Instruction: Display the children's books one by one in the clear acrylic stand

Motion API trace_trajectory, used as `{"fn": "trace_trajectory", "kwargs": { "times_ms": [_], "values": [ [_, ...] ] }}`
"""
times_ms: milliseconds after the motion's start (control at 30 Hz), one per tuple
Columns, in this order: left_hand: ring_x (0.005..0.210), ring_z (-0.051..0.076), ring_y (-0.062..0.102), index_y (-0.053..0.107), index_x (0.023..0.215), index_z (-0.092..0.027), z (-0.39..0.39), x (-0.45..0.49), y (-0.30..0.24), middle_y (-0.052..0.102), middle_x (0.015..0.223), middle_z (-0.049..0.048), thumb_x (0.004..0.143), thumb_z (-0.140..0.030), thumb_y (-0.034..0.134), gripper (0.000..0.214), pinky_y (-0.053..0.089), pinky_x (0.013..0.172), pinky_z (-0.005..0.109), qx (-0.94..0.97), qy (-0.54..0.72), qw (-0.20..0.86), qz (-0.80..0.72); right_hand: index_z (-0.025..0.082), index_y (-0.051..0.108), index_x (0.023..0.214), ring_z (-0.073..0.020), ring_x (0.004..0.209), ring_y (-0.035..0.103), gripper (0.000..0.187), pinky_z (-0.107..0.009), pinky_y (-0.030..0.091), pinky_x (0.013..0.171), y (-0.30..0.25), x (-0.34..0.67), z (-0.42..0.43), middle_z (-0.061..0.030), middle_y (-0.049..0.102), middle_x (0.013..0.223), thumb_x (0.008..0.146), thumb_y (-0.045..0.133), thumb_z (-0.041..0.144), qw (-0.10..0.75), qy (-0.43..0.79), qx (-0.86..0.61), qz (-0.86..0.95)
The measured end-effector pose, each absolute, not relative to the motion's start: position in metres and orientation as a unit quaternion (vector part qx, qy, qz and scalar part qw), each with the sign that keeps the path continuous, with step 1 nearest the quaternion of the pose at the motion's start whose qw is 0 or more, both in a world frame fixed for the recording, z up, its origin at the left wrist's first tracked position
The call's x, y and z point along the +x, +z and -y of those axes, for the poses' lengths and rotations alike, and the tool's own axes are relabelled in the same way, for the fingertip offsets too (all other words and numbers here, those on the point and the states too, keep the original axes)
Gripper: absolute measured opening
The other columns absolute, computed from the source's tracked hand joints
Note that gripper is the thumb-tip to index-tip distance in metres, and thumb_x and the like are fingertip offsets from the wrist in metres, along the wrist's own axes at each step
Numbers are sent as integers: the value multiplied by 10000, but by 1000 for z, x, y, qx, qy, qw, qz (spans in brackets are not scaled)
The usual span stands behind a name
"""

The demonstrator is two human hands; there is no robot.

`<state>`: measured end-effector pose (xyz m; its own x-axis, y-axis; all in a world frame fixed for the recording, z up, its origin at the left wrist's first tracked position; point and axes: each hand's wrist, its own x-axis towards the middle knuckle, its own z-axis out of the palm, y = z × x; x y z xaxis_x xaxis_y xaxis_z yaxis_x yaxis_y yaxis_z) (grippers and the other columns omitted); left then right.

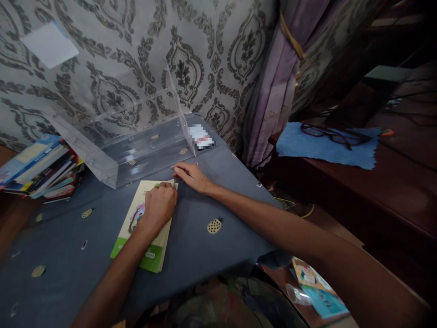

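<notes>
The book (136,213) lies flat under the left hand (160,204), which has its fingers curled up on the cover; I cannot tell if they pinch it. The right hand (193,177) is just past the book's top right corner, fingers a bit bent, and I cannot tell if it holds anything. The book is made of paper, pale yellow with a green zigzag band and a tree picture. The small words on it are too tiny to read. Just beyond the hands stands a shiny, see-through box (105,171). Left of it is a messy pile of books (41,168). Under the hands is a gray cloth (235,214) with yellow pineapples. Far to the right, dark glasses (324,132) sit on a blue cloth (307,152) with wavy edges
</notes>
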<state>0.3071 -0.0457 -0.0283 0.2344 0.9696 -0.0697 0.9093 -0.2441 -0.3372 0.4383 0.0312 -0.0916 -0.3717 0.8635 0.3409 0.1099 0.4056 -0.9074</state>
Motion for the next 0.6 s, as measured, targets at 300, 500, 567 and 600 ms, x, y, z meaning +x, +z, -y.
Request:
{"fn": "trace_trajectory", "kwargs": {
  "times_ms": [300,500,567,600],
  "values": [
    [868,311,734,681,1028,-67,45,306,-24,722,975,201,1001,-185,264,434,543,714,382,-778,143,107,603,144,692,1123,-146,826,670,287,-274,490,786,-91,440,-31,-55,734,890,1009,460,269,443,417,-343,716],
    [891,330,733,685,1017,-89,44,305,-19,729,1010,200,1008,-205,238,462,543,739,410,-774,148,93,608,163,698,1143,-157,853,670,305,-285,483,813,-91,440,-32,-46,736,891,1017,450,289,444,413,-341,719],
    [892,336,732,687,1012,-94,44,305,-19,730,1011,198,1011,-219,236,467,541,738,413,-774,149,91,609,167,703,1139,-160,864,672,306,-285,481,821,-91,441,-31,-43,736,888,1017,450,289,448,414,-340,716],
    [890,338,732,686,1014,-93,43,305,-19,730,1007,199,1012,-222,236,468,540,735,413,-773,149,91,609,168,704,1140,-160,865,672,309,-284,481,822,-91,441,-31,-43,736,888,1018,449,290,450,415,-339,715]
  ]
}}
